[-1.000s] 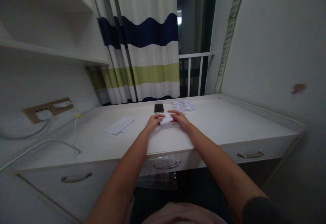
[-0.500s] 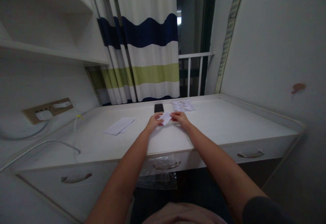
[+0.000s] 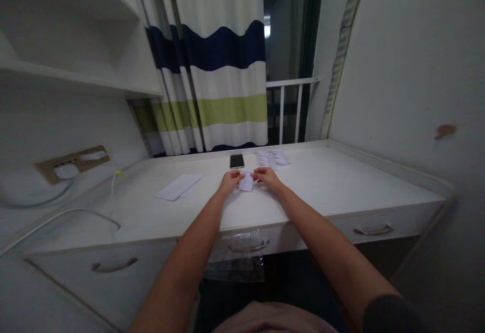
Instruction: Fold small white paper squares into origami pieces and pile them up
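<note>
A small folded piece of white paper (image 3: 246, 182) is held up over the desk between my two hands. My left hand (image 3: 229, 181) pinches its upper left edge, thumb in front. On the other side, my right hand (image 3: 267, 177) grips the upper right edge between thumb and fingers. The lower part of the paper hangs free toward me. Just beyond my hands lies a black phone (image 3: 237, 161). Several folded white paper pieces (image 3: 273, 158) sit in a cluster behind my right hand.
Flat white sheets (image 3: 178, 187) lie to the left on the white desk (image 3: 341, 181). A pale cable (image 3: 87, 210) crosses the desk's left end near a wall socket (image 3: 71, 163). Clear plastic (image 3: 242, 267) hangs at the middle drawer. A striped curtain (image 3: 227, 80) hangs behind.
The paper has turned from a tilted position to nearly upright, its lower edge now facing me. Both hands have shifted slightly and hold it by its upper edges.
</note>
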A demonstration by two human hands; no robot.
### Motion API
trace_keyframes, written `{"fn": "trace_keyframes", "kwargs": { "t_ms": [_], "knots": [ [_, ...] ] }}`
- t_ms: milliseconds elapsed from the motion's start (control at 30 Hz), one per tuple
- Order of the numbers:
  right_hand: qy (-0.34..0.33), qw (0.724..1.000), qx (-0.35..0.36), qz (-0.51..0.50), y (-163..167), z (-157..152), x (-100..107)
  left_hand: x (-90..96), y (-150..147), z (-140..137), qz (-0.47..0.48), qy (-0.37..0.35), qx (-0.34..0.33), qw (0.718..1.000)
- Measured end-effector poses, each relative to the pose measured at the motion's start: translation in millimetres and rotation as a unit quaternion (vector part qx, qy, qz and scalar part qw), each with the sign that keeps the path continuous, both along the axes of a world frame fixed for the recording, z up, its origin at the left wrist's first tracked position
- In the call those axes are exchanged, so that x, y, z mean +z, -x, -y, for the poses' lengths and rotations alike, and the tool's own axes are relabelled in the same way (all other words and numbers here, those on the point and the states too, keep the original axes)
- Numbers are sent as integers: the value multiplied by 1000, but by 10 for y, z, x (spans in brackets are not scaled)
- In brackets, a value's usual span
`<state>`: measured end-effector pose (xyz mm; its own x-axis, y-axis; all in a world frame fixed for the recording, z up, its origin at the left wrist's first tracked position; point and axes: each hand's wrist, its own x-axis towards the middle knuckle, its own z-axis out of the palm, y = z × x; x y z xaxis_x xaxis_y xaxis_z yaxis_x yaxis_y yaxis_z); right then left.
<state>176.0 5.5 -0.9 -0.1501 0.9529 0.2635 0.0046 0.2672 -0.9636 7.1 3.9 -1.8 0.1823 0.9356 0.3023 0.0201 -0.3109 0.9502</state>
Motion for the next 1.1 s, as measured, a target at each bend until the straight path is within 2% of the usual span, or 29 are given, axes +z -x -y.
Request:
{"fn": "trace_keyframes", "kwargs": {
  "t_ms": [500, 700, 1100],
  "knots": [
    [-59, 998, -24, 13, 2, -23, 21, 29, -16, 44, -12, 6, -37, 999],
    [-78, 996, -8, 39, -3, 2, 33, 26, -24, 41, -10, -4, -11, 1000],
    [-109, 993, -5, 35, -2, -44, -8, -41, -40, -48, 13, 17, -26, 999]
  ]
}}
